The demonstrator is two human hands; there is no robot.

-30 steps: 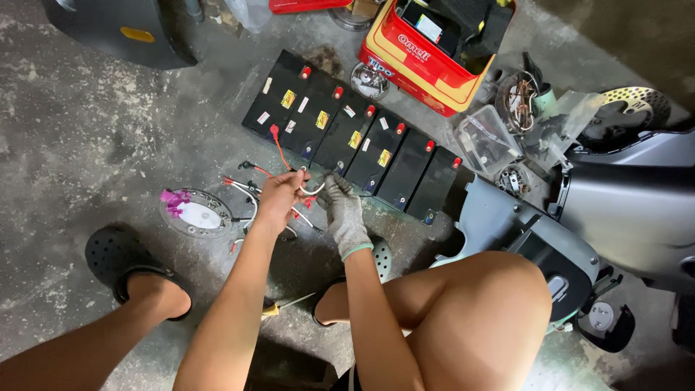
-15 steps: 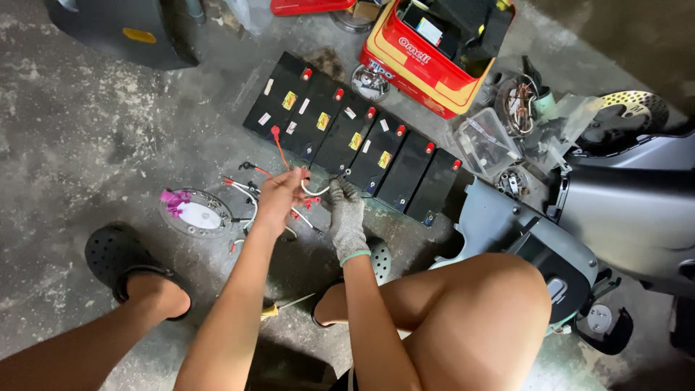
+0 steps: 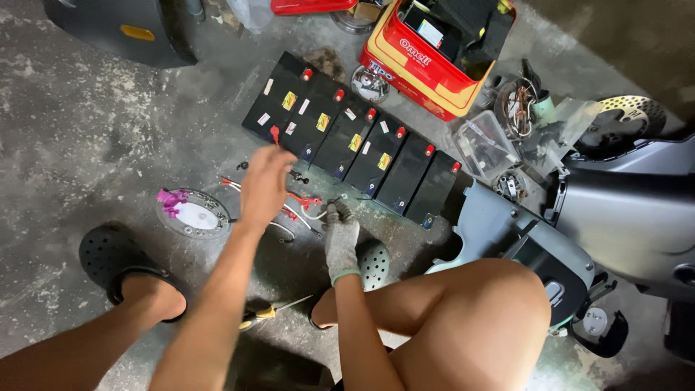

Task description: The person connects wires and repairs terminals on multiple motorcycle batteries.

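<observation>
Now left hand (image 3: 264, 185) pinches a red lead (image 3: 275, 135), its end up toward the battery row (image 3: 355, 141). Gloved right hand (image 3: 340, 228), nearer the row, closed on a wire end.

Hands (image 3: 264, 185) over wires (image 3: 300, 206), batteries (image 3: 355, 141)

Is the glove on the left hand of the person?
No, the grey work glove covers the right hand, while the left hand is bare and lifts a red-tipped wire near the black batteries.
</observation>
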